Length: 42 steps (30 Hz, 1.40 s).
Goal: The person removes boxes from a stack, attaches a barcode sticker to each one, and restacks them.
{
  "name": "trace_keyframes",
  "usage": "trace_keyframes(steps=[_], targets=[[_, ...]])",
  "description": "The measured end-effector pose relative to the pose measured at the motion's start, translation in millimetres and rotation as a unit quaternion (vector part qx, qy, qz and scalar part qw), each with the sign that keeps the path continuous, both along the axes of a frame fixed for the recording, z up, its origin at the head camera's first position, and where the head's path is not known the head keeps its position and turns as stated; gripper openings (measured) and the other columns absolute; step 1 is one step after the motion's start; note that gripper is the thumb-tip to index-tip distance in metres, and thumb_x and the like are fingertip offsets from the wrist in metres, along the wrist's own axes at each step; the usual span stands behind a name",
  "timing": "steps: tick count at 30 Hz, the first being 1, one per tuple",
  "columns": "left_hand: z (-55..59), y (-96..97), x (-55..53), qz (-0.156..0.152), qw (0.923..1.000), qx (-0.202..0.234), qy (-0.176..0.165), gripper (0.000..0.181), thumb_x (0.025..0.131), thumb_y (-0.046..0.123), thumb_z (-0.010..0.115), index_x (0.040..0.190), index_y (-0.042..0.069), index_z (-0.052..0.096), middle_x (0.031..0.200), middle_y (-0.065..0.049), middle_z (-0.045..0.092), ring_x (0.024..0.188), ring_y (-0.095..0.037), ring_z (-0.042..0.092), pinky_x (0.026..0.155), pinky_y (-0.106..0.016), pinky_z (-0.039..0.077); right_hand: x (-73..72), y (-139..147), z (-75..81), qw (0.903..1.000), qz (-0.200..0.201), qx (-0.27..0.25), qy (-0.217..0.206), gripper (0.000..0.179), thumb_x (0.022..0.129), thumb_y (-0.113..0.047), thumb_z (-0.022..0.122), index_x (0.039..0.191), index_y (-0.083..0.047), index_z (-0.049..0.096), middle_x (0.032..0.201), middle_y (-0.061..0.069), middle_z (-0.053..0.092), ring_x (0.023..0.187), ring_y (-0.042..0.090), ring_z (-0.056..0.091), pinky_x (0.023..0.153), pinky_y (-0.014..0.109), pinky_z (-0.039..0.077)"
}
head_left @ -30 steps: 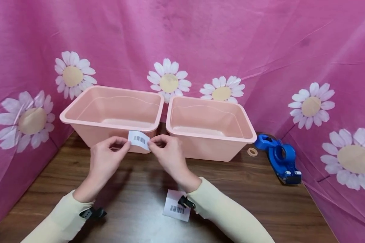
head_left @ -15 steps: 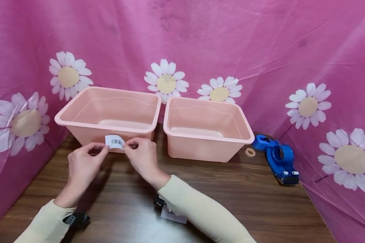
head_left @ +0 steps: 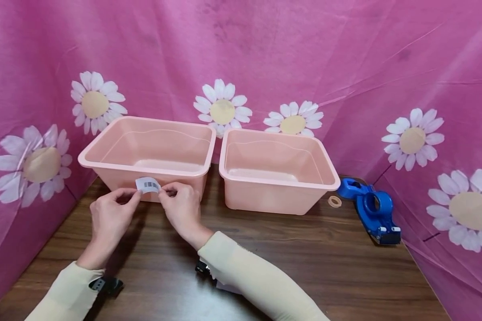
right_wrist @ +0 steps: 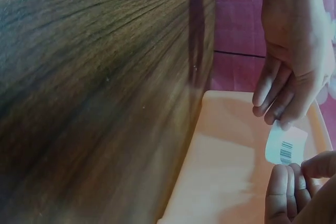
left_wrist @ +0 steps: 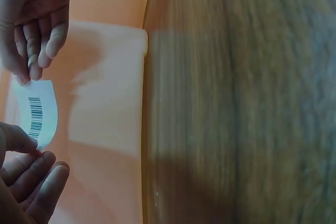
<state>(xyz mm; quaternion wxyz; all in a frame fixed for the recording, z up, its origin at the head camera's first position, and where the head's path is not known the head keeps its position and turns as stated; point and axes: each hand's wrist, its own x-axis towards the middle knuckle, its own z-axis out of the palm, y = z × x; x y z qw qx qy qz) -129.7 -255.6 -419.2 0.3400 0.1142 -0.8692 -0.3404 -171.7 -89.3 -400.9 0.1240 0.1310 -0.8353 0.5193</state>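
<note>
A small white barcode label (head_left: 147, 185) is stretched between both hands in front of the left pink bin (head_left: 116, 176). My left hand (head_left: 111, 218) pinches its left edge between thumb and forefinger. The right hand (head_left: 181, 208) pinches the opposite edge. In the left wrist view the label (left_wrist: 37, 111) bows a little, its printed bars facing out, close to the bin's front wall (left_wrist: 105, 93). The right wrist view shows the same label (right_wrist: 286, 145) between the fingertips of both hands.
A second pink bin (head_left: 265, 196) stands to the right, a narrow gap between them. Farther right are a tape ring (head_left: 334, 202) and a blue tape dispenser (head_left: 375, 214) on the wooden table (head_left: 305, 263). Another label (head_left: 228, 287) lies mostly hidden under the right sleeve.
Both hands have moved left with the label, from the left bin's right corner to the middle of its front. The right forearm now covers most of the label on the table.
</note>
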Motion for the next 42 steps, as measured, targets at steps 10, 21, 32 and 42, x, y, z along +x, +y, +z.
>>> trace_keyframes(steps=[10, 21, 32, 42], targets=[[4.8, -7.1, -6.5, 0.002, 1.0, 0.002, 0.006, 0.024, 0.099, 0.027, 0.083, 0.101, 0.004, 0.088, 0.092, -0.02, 0.085, 0.086, -0.048, 0.077, 0.062, -0.019, 0.035, -4.5, -8.5, -2.7, 0.9986, -0.018, -0.007, 0.05, 0.006, 0.094, -0.019, 0.086, 0.092, -0.015, 0.089, 0.082, -0.005, 0.084, 0.069, -0.01, 0.062, 0.064, 0.007, 0.046], [8.3, -5.4, -15.8, 0.004, 1.0, -0.006, 0.0, 0.025, 0.099, 0.029, 0.084, 0.097, 0.005, 0.088, 0.089, -0.017, 0.085, 0.08, -0.043, 0.076, 0.06, -0.016, 0.034, -8.3, -13.9, -0.5, 0.9988, -0.037, -0.023, 0.023, 0.004, 0.093, -0.017, 0.087, 0.09, -0.015, 0.09, 0.079, -0.005, 0.083, 0.068, -0.012, 0.06, 0.063, 0.004, 0.043], [7.6, -10.2, -18.8, 0.01, 0.9999, -0.001, 0.0, 0.033, 0.103, 0.034, 0.08, 0.098, 0.003, 0.088, 0.09, -0.02, 0.084, 0.08, -0.044, 0.075, 0.058, -0.019, 0.034, -10.0, -13.3, 0.1, 0.9979, -0.042, -0.043, 0.026, 0.005, 0.094, -0.019, 0.087, 0.092, -0.014, 0.09, 0.082, -0.004, 0.085, 0.068, -0.01, 0.064, 0.062, 0.006, 0.045], [9.0, -13.9, -21.6, 0.008, 0.9999, -0.007, -0.002, 0.034, 0.102, 0.034, 0.08, 0.093, 0.002, 0.087, 0.083, -0.019, 0.082, 0.065, -0.022, 0.062, 0.055, -0.022, 0.034, -12.4, -13.4, -3.4, 0.9978, -0.035, -0.054, 0.018, 0.008, 0.095, -0.019, 0.084, 0.093, -0.015, 0.09, 0.073, -0.005, 0.082, 0.061, -0.014, 0.061, 0.06, 0.008, 0.044]])
